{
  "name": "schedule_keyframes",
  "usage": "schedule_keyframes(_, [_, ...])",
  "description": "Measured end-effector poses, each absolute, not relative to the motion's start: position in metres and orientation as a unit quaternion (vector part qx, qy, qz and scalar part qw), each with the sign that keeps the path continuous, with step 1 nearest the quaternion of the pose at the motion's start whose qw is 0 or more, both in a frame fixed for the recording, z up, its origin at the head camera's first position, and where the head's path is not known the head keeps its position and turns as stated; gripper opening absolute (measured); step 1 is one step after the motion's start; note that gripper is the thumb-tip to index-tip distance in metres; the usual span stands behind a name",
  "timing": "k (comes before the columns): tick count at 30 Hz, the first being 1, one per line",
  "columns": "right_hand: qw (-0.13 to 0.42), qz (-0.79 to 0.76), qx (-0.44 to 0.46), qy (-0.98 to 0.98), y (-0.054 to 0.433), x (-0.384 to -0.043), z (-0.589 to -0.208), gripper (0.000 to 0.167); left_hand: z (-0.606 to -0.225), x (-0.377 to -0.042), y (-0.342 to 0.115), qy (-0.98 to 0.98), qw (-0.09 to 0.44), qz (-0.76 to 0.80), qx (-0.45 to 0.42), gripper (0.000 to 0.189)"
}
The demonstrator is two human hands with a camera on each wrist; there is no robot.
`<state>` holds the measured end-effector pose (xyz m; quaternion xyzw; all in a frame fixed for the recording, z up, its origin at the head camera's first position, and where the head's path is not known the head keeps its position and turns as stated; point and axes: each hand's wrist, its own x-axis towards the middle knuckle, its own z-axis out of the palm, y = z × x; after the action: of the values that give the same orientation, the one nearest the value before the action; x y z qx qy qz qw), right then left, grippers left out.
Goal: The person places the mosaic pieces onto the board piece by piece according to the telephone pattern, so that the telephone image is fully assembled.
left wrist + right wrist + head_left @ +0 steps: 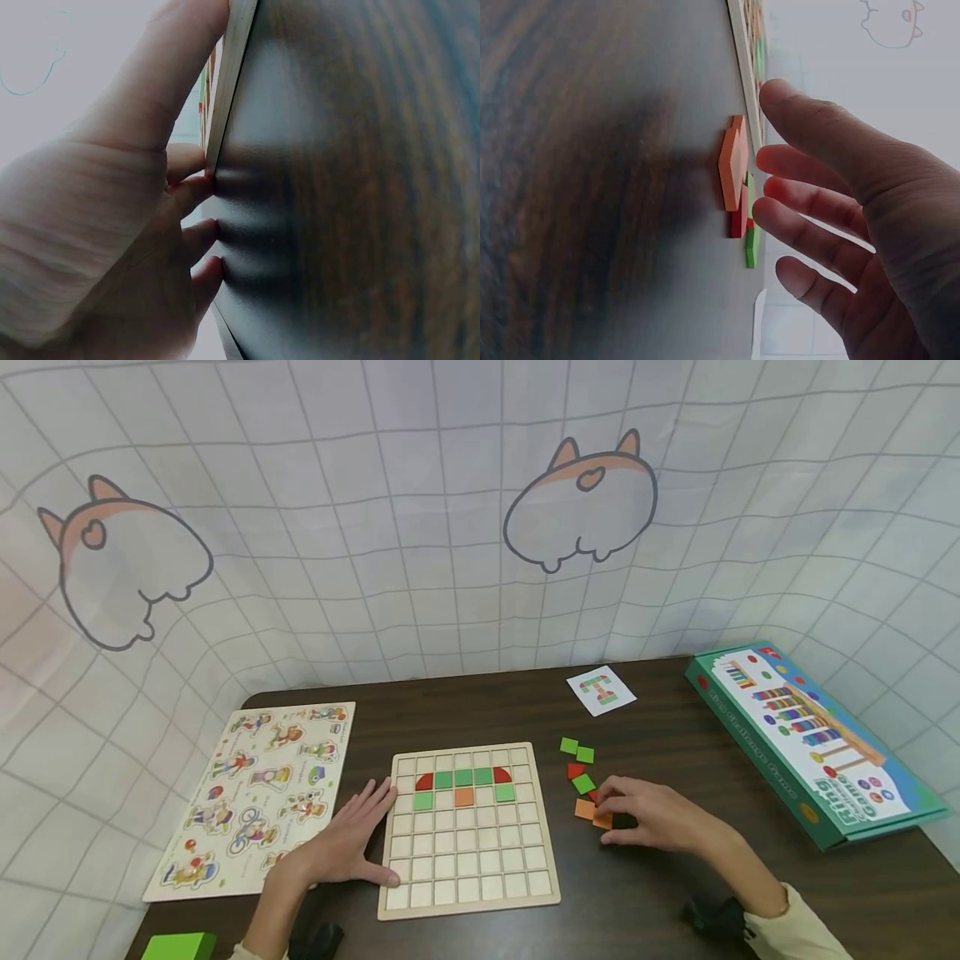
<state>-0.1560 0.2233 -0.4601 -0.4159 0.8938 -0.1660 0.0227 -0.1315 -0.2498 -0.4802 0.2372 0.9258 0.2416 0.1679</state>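
A wooden grid board [467, 867] lies in front of me, with several green square tiles [464, 777], two red rounded pieces [425, 782] and one orange tile [463, 797] in its upper rows. At its left edge my left hand [345, 839] rests with fingers spread, the thumb over the lower left corner area. To the board's right, my right hand [656, 814] hovers by two loose orange tiles [584, 809]. In the right wrist view its fingers are apart from the orange tile [733, 169]. Beyond these lie loose green tiles [569, 746] and red pieces [575, 770].
A small card with a coloured pattern [601, 690] lies at the back. Left of the board is a picture puzzle board [258, 814]; a green game box [810, 735] stands at the right. A bright green block [178, 947] sits at the front left.
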Motion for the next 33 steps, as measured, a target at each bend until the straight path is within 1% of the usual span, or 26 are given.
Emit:
schedule_keyframes(6, [0.019, -0.159, -0.412, 0.897, 0.229, -0.159, -0.459, 0.020, -0.480, -0.132, -0.248, 0.926, 0.166, 0.241, 0.239, 0.121])
schedule_keyframes(12, [0.031, -0.161, -0.415, 0.895, 0.231, -0.157, -0.460, 0.013, -0.481, -0.133, -0.246, 0.928, 0.165, 0.234, 0.238, 0.121])
schedule_keyframes(16, [0.052, -0.161, -0.393, 0.904, 0.228, -0.156, -0.461, 0.009, -0.481, -0.133, -0.245, 0.929, 0.164, 0.233, 0.236, 0.122])
schedule_keyframes(19, [0.056, -0.157, -0.383, 0.908, 0.225, -0.155, -0.461, 0.009, -0.481, -0.133, -0.245, 0.929, 0.167, 0.231, 0.236, 0.122])
schedule_keyframes(23, [0.034, -0.166, -0.403, 0.899, 0.221, -0.155, -0.457, 0.010, -0.480, -0.133, -0.246, 0.927, 0.170, 0.236, 0.235, 0.121])
schedule_keyframes(27, [-0.003, -0.215, -0.437, 0.873, 0.211, -0.158, -0.439, 0.020, -0.479, -0.132, -0.248, 0.928, 0.169, 0.236, 0.232, 0.122])
schedule_keyframes(30, [-0.031, -0.246, -0.468, 0.849, 0.195, -0.160, -0.424, 0.023, -0.479, -0.132, -0.248, 0.930, 0.170, 0.231, 0.231, 0.122])
schedule_keyframes(33, [-0.049, -0.249, -0.493, 0.832, 0.171, -0.160, -0.417, 0.022, -0.478, -0.130, -0.248, 0.929, 0.170, 0.234, 0.230, 0.122])
